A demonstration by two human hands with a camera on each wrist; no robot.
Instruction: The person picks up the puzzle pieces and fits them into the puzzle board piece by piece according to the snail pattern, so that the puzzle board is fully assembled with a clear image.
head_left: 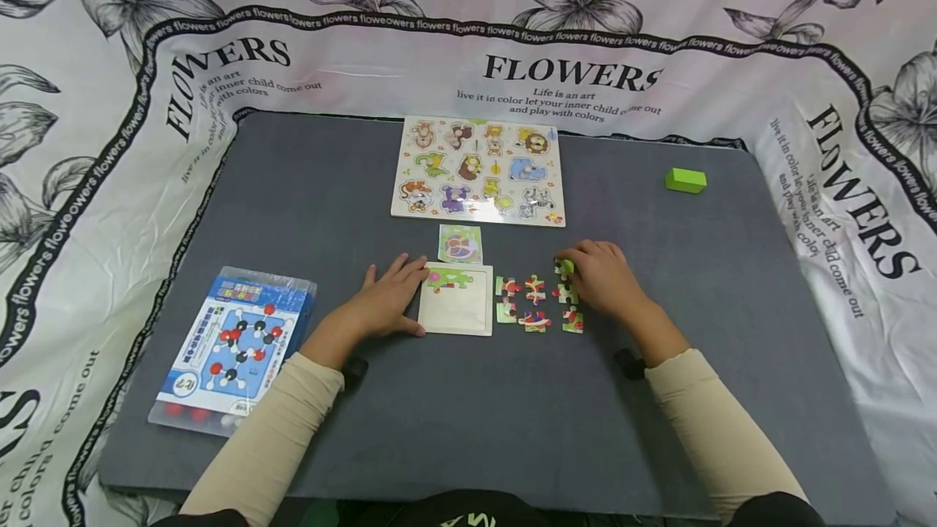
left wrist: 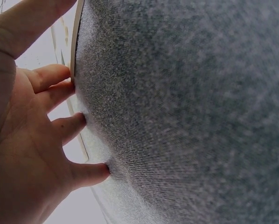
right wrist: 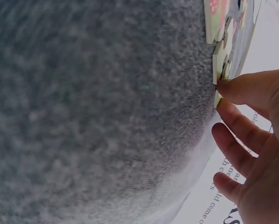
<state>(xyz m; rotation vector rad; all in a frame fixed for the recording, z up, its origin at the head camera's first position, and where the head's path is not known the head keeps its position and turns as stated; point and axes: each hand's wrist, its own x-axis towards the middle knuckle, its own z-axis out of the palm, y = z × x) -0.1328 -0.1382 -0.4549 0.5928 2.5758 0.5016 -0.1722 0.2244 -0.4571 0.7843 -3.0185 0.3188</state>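
Note:
A square puzzle tray (head_left: 455, 315) lies mid-table, with joined green and pink pieces (head_left: 450, 277) along its top edge. My left hand (head_left: 385, 298) rests with spread fingers along the tray's left side. To the right of the tray, several loose jigsaw pieces (head_left: 535, 321) lie in rough columns. At the top of the rightmost column, my right hand (head_left: 606, 279) pinches a green jigsaw piece (head_left: 564, 268) between thumb and finger; in the right wrist view only a sliver of that piece (right wrist: 217, 99) shows. Above the tray sits a small picture card (head_left: 460, 244).
Behind the card lies an animal puzzle board (head_left: 479, 169). A boxed molecule model set (head_left: 234, 348) occupies the left side. The green block (head_left: 686, 180) stands at the back right. A flower-printed cloth (head_left: 410, 63) surrounds the grey tabletop (head_left: 468, 413).

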